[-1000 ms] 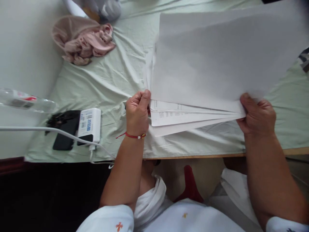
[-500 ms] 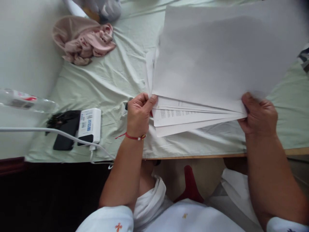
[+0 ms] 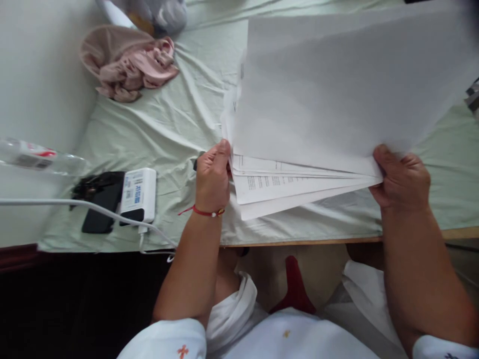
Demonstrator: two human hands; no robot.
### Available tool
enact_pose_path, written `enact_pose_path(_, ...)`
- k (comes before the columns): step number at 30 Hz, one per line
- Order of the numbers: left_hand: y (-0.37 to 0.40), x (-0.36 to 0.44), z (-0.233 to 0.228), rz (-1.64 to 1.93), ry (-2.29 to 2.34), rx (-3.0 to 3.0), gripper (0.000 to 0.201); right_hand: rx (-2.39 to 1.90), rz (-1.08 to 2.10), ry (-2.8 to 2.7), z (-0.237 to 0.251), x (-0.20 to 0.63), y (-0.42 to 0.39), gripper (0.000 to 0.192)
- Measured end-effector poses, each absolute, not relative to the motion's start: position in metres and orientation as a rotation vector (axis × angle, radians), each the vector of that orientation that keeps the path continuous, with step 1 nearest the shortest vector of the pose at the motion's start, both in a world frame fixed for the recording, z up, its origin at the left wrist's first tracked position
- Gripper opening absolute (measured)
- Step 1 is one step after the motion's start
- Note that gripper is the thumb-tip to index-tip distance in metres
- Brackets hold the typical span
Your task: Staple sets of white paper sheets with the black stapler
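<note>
Several sheets of paper (image 3: 329,94) are held fanned out above the bed-like surface, the top one blank and grey-white. Printed lines show on the lower sheets (image 3: 262,187) where they spread apart toward the left. My right hand (image 3: 402,174) is closed on the near right corner, thumb on top, where the sheets come together. At the left edge of the stack, my left hand (image 3: 213,174) is closed with its thumb up against the sheets' edges; its other fingers are partly hidden. A red string bracelet (image 3: 208,211) circles the left wrist.
On the pale green cloth (image 3: 160,124) lie a crumpled pink garment (image 3: 130,65), a white power bank (image 3: 139,192) with a cable, a black phone (image 3: 101,214) and a clear plastic bottle (image 3: 41,157). The surface's front edge (image 3: 299,243) runs just before my lap.
My left thumb has slid off the top sheet's corner to the left edge. The sheets' left ends have dropped and spread slightly. My right hand stays nearly still.
</note>
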State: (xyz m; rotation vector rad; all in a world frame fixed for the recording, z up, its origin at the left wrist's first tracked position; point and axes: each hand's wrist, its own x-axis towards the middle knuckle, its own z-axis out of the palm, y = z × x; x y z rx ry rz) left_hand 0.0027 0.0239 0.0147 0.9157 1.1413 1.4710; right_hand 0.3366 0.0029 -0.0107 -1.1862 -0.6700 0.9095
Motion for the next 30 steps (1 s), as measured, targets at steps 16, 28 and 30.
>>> enact_pose_path(16,0.021,-0.010,0.018,1.391,1.014,1.186,0.038,-1.371,1.223,-0.923,-0.010,0.362,-0.009,0.046)
enact_pose_path(28,0.022,-0.012,0.013,1.436,0.963,1.256,0.045,-1.235,0.983,-0.761,0.003,0.353,-0.003,0.044)
enact_pose_path(30,0.020,-0.010,0.016,1.472,0.938,1.234,0.039,-1.238,0.978,-0.771,0.003,0.353,-0.005,0.042)
